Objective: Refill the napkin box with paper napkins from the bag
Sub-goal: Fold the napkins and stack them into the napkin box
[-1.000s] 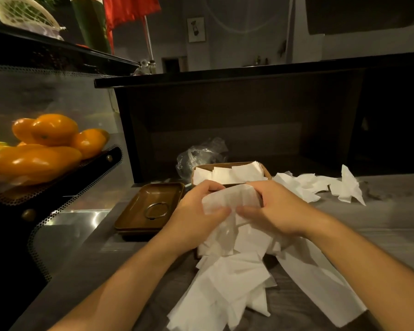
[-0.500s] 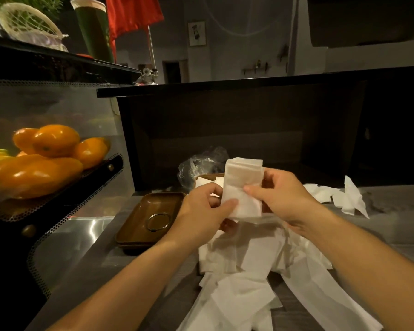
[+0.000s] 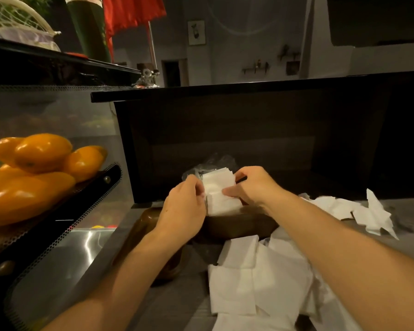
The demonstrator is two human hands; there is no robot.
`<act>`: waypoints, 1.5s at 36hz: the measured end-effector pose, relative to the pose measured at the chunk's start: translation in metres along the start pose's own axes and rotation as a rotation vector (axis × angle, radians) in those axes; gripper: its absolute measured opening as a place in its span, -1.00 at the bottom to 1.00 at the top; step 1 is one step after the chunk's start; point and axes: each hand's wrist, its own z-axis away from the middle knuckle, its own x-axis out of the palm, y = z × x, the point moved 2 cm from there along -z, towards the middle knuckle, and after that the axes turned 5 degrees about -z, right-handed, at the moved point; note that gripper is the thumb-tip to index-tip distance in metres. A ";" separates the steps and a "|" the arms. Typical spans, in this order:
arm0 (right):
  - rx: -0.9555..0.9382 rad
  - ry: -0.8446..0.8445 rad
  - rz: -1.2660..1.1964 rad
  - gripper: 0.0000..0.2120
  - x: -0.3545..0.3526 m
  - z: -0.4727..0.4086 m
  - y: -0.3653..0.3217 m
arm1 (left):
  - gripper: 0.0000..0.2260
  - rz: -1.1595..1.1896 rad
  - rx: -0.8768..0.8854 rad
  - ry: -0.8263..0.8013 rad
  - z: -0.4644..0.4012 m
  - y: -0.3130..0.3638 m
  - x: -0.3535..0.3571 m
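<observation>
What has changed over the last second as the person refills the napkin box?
Both hands lifted a stack of napkins off the loose pile and carried it forward, down to the box. They still grip it. Oranges stayed put.

Dim warm light, soft blur, wide-angle bending at edges

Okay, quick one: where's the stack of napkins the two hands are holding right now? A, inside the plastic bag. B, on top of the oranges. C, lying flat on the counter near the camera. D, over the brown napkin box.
D: the left hand and right hand pinch the stack of napkins upright directly above the brown napkin box.
</observation>
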 end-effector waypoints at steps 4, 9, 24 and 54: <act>0.060 -0.030 0.206 -0.58 0.008 -0.005 -0.003 | -0.91 -0.115 0.163 0.021 -0.007 -0.001 0.002; 0.019 -0.063 0.413 -0.36 0.009 0.001 -0.007 | -0.77 -0.301 0.243 -0.190 -0.019 0.000 0.004; -0.253 -0.338 0.713 -0.67 0.003 -0.004 0.007 | -0.53 -0.427 0.107 -0.602 -0.049 0.013 0.000; -0.320 -0.762 0.581 -0.68 -0.033 0.165 0.017 | -0.95 -0.025 0.203 -0.427 0.097 0.044 -0.025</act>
